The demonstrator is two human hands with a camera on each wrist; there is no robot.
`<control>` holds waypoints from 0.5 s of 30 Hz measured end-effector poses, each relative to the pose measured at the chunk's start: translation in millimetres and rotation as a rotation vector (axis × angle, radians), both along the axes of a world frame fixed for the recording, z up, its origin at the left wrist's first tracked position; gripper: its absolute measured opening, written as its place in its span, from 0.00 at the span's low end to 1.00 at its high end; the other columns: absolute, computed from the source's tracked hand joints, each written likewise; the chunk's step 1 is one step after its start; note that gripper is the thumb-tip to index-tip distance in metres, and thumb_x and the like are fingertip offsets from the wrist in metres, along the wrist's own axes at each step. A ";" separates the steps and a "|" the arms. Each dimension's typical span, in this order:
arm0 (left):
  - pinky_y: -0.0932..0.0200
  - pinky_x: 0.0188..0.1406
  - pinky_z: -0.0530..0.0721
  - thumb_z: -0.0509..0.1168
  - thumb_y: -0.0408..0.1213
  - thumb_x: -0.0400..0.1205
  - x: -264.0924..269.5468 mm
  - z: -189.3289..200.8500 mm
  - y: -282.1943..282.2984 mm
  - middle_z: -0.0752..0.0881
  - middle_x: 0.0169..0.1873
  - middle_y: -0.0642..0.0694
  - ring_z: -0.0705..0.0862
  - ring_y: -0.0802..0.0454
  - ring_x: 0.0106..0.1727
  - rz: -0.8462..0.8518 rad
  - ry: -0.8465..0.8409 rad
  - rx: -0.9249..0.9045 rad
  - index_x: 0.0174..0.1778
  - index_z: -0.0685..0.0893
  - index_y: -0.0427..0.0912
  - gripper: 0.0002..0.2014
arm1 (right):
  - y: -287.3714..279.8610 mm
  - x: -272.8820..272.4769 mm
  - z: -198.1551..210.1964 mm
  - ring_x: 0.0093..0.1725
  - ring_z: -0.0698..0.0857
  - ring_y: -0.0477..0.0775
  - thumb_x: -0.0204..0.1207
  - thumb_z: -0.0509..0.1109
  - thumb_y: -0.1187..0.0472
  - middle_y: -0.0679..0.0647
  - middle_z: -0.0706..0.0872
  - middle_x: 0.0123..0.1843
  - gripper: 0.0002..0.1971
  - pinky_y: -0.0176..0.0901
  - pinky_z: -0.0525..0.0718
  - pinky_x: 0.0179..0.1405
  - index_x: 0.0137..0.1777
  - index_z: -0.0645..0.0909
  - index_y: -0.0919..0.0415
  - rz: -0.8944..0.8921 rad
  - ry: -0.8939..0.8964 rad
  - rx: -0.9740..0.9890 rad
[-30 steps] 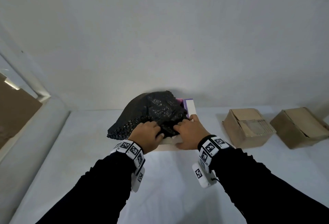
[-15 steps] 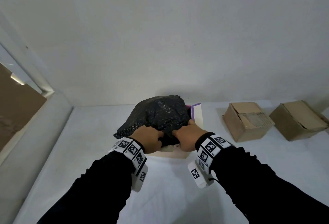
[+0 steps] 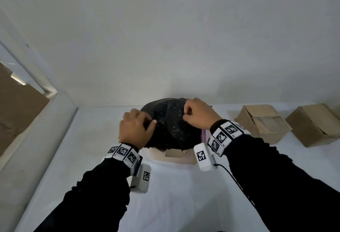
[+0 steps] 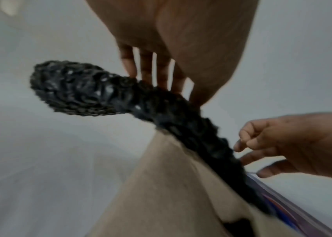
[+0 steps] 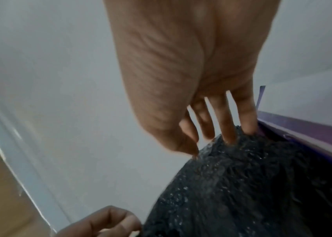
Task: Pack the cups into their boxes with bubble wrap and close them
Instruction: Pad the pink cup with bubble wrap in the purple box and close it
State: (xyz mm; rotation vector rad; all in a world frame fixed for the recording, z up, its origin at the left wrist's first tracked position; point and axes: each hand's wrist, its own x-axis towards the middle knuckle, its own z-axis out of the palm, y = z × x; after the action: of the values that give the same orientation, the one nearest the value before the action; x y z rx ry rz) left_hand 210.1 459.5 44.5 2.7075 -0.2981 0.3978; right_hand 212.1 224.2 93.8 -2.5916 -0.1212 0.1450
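Note:
A mound of black bubble wrap (image 3: pixel 169 123) bulges out of an open box whose beige front flap (image 3: pixel 173 154) and purple side (image 3: pixel 204 136) show beneath it. My left hand (image 3: pixel 136 127) pinches the wrap's left side between thumb and fingers (image 4: pixel 150 75). On the upper right of the mound, my right hand (image 3: pixel 198 114) pinches the wrap too, its fingertips (image 5: pixel 229 136) dug in beside the box's purple edge (image 5: pixel 302 128). In the left wrist view the wrap (image 4: pixel 92 93) hangs over the beige flap (image 4: pixel 171 184). No cup is visible; the wrap covers the box's inside.
Two closed brown cardboard boxes (image 3: pixel 263 123) (image 3: pixel 316 123) stand at the right of the white table (image 3: pixel 174 195), near the back wall. A raised white ledge (image 3: pixel 36 139) runs along the table's left side.
Both hands have moved from the wrap's near edge up onto the mound, left to its left side, right to its top right. The wrap is gathered more tightly over the box.

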 end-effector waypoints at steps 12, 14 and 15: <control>0.51 0.58 0.82 0.70 0.57 0.76 18.6 -13.8 13.4 0.86 0.58 0.39 0.85 0.43 0.55 0.242 0.473 -0.425 0.73 0.73 0.46 0.32 | 12.4 27.8 -40.9 0.61 0.74 0.60 0.72 0.65 0.75 0.55 0.83 0.54 0.20 0.54 0.81 0.54 0.59 0.84 0.54 -0.112 -0.238 -0.030; 0.52 0.54 0.84 0.74 0.42 0.75 18.6 -9.6 10.3 0.88 0.51 0.43 0.86 0.48 0.47 0.189 0.261 -0.496 0.65 0.80 0.48 0.22 | 8.6 25.2 -37.6 0.55 0.77 0.59 0.68 0.64 0.79 0.55 0.82 0.48 0.20 0.54 0.80 0.51 0.50 0.86 0.56 -0.083 -0.296 0.017; 0.52 0.53 0.85 0.75 0.38 0.74 17.8 -7.0 8.1 0.88 0.50 0.45 0.86 0.49 0.45 0.158 0.177 -0.523 0.62 0.82 0.49 0.20 | 6.7 22.7 -36.6 0.53 0.77 0.59 0.67 0.65 0.79 0.55 0.81 0.47 0.18 0.54 0.81 0.49 0.48 0.86 0.57 -0.064 -0.337 0.024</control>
State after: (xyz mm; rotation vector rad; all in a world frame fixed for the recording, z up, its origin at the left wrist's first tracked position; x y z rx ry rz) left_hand 227.9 467.6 37.5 2.2339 0.0663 0.2344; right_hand 234.8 230.9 57.2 -2.5712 -0.1601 -0.3154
